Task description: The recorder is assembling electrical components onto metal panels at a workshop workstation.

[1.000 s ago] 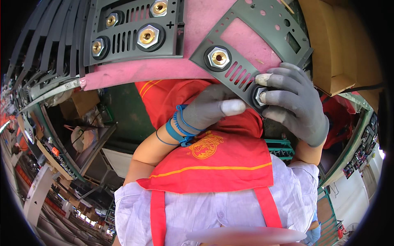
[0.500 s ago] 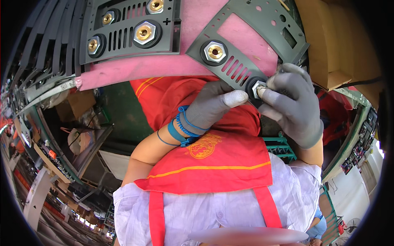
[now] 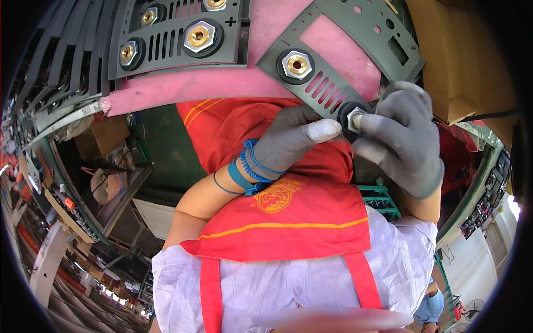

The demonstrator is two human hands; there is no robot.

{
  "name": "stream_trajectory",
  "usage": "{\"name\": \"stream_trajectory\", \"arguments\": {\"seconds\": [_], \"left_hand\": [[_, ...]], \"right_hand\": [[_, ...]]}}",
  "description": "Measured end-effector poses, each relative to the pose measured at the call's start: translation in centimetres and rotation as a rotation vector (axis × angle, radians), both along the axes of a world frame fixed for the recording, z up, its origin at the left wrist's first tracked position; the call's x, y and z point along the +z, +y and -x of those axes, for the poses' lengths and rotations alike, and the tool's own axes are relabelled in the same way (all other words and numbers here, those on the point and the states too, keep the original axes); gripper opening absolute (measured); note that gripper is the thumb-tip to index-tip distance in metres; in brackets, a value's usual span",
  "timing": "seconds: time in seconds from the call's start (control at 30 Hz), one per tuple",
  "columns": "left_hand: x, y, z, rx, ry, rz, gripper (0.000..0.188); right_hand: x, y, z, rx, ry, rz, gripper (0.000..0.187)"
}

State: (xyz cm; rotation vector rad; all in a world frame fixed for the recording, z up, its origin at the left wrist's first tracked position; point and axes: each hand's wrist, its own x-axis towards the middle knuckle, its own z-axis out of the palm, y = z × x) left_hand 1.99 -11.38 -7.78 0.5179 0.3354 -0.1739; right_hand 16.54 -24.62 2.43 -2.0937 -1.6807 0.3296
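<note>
My left hand (image 3: 286, 139), in a grey glove with whitened fingertips, is closed on the near end of a dark grey metal panel (image 3: 371, 47). Its thumb lies over the edge, fingers partly hidden beneath. At that same end sits a silver hex nut (image 3: 353, 119) on a black round washer. My right hand (image 3: 408, 139), also gloved, has its index fingertip against this nut, thumb low beside it and the other fingers curled. Farther up the panel, another hex nut (image 3: 296, 65) with a brass centre sits on a black washer beside a row of slots.
Pink padding (image 3: 166, 91) covers the work surface. A second grey panel (image 3: 166, 67) with several brass-centred nuts lies at the left, beside a row of dark stacked metal parts (image 3: 66, 55). A cardboard box (image 3: 449, 61) stands at the right. My red apron (image 3: 300, 216) lies below my hands.
The panel and both hands appear slightly farther right in the picture. My right index finger stretches straighter onto the nut, and the hand's other fingers have shifted.
</note>
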Motion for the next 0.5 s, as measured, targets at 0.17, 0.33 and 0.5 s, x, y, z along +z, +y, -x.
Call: {"name": "stream_trajectory", "arguments": {"seconds": [0.17,0.33,0.5], "left_hand": [[0.4,-0.1,-0.1,0.006,0.004,0.005,0.039],[1.0,0.4,-0.1,-0.021,0.073,-0.054,0.040],[0.8,0.4,-0.2,0.011,0.021,-0.026,0.040]], "right_hand": [[-0.1,0.3,0.2,0.028,-0.049,-0.056,0.034],[0.1,0.1,-0.1,-0.040,-0.172,-0.029,0.028],[0.3,-0.6,-0.3,-0.015,-0.033,-0.160,0.046]]}}
